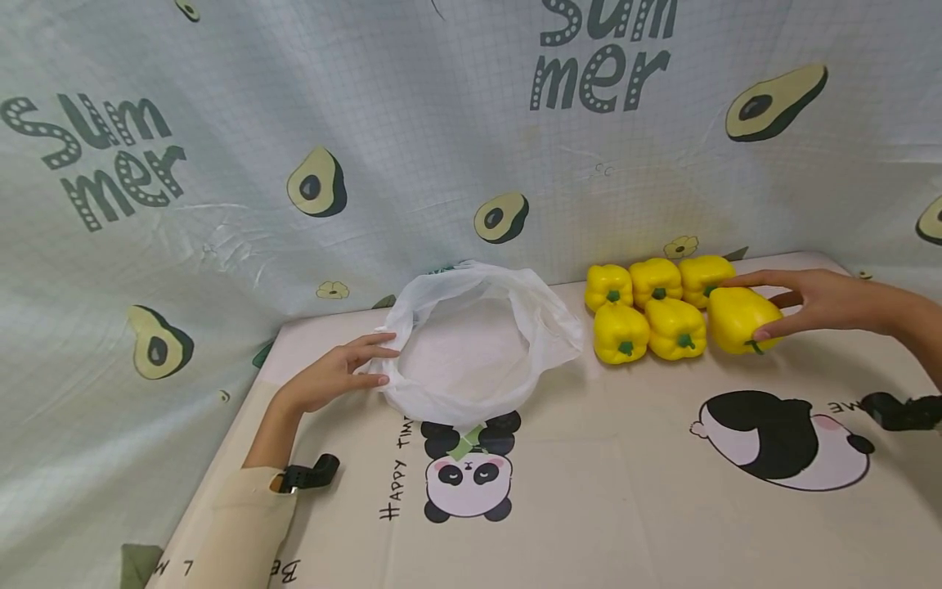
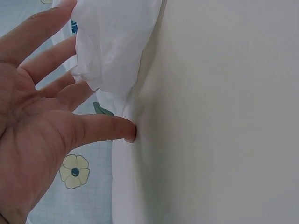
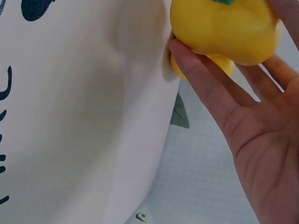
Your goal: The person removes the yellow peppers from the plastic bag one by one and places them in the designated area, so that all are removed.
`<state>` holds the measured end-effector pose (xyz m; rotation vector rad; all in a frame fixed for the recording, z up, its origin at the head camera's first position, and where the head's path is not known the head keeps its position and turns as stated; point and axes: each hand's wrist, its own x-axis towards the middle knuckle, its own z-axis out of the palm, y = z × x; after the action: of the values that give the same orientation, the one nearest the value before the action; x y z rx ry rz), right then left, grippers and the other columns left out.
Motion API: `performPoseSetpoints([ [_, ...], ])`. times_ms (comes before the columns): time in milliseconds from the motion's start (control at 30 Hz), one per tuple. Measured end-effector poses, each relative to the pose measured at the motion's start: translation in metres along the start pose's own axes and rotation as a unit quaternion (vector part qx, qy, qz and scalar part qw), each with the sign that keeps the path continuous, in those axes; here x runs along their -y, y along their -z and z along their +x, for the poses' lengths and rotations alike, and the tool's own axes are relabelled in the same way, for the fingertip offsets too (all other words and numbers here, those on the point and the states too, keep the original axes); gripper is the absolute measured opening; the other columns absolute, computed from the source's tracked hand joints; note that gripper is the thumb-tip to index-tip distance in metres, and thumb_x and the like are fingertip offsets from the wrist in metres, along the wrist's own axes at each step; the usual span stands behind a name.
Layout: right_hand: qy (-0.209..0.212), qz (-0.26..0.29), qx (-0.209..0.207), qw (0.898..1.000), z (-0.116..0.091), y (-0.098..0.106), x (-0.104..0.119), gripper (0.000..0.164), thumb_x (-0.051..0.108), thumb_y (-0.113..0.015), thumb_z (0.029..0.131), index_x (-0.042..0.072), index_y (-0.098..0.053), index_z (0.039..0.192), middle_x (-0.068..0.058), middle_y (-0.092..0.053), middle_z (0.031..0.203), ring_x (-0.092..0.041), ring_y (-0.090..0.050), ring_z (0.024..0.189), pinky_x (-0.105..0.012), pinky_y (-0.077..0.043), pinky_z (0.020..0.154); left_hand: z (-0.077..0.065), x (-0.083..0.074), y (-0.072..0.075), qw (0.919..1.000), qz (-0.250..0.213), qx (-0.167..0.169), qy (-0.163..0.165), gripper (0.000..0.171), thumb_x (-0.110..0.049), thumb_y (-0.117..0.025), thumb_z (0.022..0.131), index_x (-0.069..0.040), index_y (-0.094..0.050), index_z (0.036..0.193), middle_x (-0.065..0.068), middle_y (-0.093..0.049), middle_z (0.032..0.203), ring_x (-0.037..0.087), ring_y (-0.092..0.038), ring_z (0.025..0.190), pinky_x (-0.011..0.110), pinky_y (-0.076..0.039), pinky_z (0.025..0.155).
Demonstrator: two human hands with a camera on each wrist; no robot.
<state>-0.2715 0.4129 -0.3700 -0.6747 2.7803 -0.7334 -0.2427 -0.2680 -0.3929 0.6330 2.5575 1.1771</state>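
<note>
A white plastic bag (image 1: 548, 323) lies on the table with its mouth spread wide in a ring. My left hand (image 1: 327, 378) is at the bag's left rim, fingers extended and touching the plastic. In the left wrist view the fingers reach along the bag (image 2: 114, 42), while the thumb stands apart from it. At the right, my right hand (image 1: 835, 301) grips a yellow bell pepper (image 1: 736, 315) between thumb and fingers. Its green stem points toward the table's front. Several more yellow bell peppers (image 1: 675, 327) sit in two rows just left of the held one.
The table's cloth (image 1: 589, 507) carries panda drawings and lettering. Behind the table hangs a pale curtain (image 1: 412, 106) printed with avocados and words. A black wrist camera (image 1: 312, 473) is strapped to the left wrist, and another (image 1: 901, 411) shows at the right edge.
</note>
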Motion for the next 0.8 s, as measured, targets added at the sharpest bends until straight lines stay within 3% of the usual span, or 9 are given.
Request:
performPoseSetpoints([
  [433,-0.011,0.031,0.010,0.999,0.000,-0.006,-0.005,0.077,0.027,-0.077,0.090,0.007,-0.040,0.154,-0.027,-0.036,0.156,-0.059,-0.046,0.126,-0.073,-0.046,0.092,-0.001,0.001,-0.001,1.0000,0.000,0.001,-0.003,0.046,-0.017,-0.073,0.095,-0.001,-0.062,0.136,0.010,-0.035,0.163,0.035,-0.012,0.156,0.058,-0.017,0.123],
  [800,-0.037,0.017,0.028,0.999,0.002,-0.012,0.000,0.080,0.034,-0.073,0.091,0.005,-0.036,0.156,-0.034,-0.031,0.155,-0.058,-0.044,0.126,-0.070,-0.048,0.088,-0.003,0.004,0.000,1.0000,-0.001,0.003,-0.005,0.045,-0.017,-0.073,0.095,-0.001,-0.063,0.135,0.010,-0.035,0.162,0.035,-0.012,0.156,0.059,-0.017,0.122],
])
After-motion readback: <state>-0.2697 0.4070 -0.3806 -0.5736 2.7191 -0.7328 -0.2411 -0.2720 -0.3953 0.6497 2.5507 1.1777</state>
